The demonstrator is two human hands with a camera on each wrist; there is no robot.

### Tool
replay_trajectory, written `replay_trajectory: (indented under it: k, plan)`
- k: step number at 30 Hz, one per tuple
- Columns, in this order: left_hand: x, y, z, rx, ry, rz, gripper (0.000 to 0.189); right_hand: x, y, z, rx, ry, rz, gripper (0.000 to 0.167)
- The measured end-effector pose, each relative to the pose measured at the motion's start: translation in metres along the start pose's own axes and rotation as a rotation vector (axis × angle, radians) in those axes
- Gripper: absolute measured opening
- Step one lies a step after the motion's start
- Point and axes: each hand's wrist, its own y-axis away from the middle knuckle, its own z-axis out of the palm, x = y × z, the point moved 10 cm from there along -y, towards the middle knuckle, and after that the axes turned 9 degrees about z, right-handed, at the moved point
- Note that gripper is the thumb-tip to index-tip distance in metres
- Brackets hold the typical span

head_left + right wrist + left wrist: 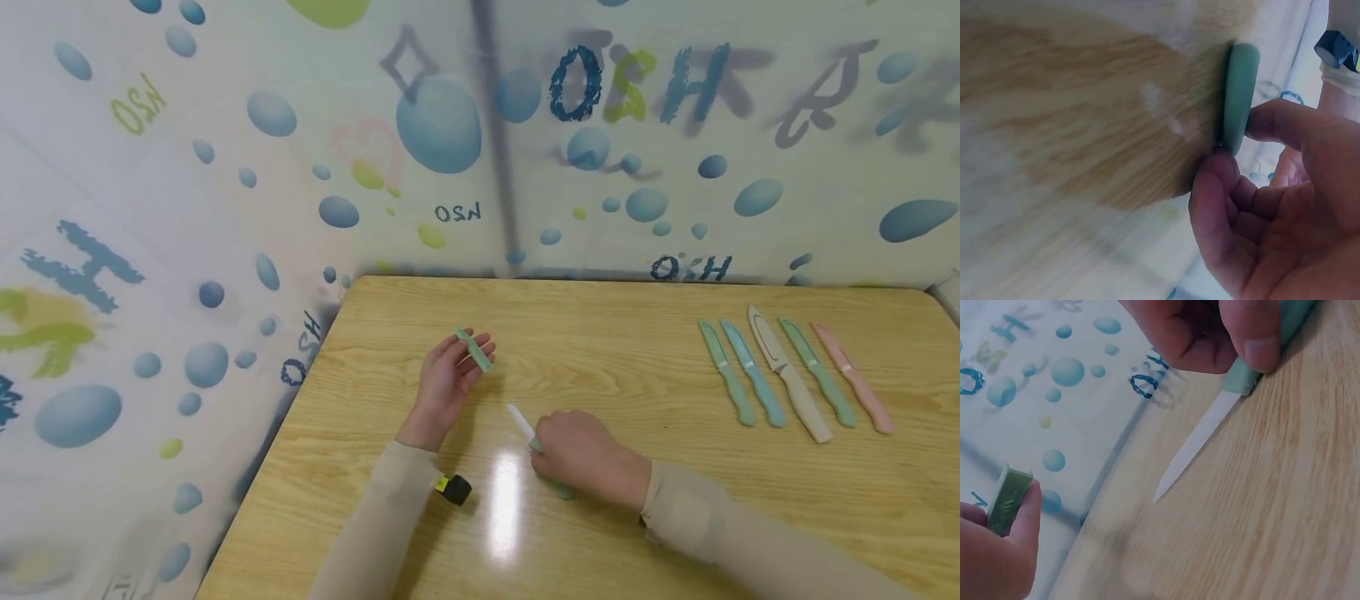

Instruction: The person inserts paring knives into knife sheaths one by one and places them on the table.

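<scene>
My left hand [444, 385] holds a light green knife sheath [475, 351] between thumb and fingers, above the left part of the table. Its open end shows in the left wrist view, where the sheath [1009, 499] looks hollow. To the right and nearer to me, my right hand [581, 454] pinches the green handle of a small knife [1200, 445] low over the wood. The knife's white blade is bare and points away from me, to the left. In the right wrist view, thumb and fingers grip the green handle [1241, 94]; the blade is hidden there.
On the right of the wooden table [600, 358] lie several sheathed knives in a row: a green knife [727, 373], a blue knife [753, 373], a larger cream knife [790, 375], another green knife [817, 372] and a pink knife [853, 377]. A patterned curtain [525, 192] borders the table behind and left.
</scene>
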Motion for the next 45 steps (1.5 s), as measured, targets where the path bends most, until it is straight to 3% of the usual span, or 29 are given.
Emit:
replay_trajectory:
  k: [6,12,20,25,30,39,45]
  plan:
    - [-0.003,0.000,-0.002,0.037,0.005,-0.005,0.045,0.020,-0.002,-0.006,0.006,-0.009,0.060,0.027]
    - [-0.008,0.000,-0.002,0.059,0.064,-0.006,0.044,0.039,0.007,-0.027,0.078,-0.048,0.022,0.028]
    - [-0.018,0.001,0.003,0.067,0.105,-0.021,0.042,0.065,0.024,-0.042,0.075,-0.131,0.042,0.015]
    - [-0.026,0.003,0.012,0.059,0.110,-0.042,0.047,0.081,0.034,-0.050,0.084,-0.206,0.062,0.009]
    - [-0.036,0.006,0.025,0.043,0.126,-0.074,0.040,0.090,0.041,-0.054,0.114,-0.218,0.056,0.005]
    - [-0.055,0.012,0.046,0.037,0.169,-0.120,0.025,0.101,0.049,-0.054,0.148,-0.201,0.091,0.013]
    - [-0.062,0.015,0.058,0.032,0.156,-0.118,0.032,0.108,0.056,-0.056,0.165,-0.239,0.129,0.016]
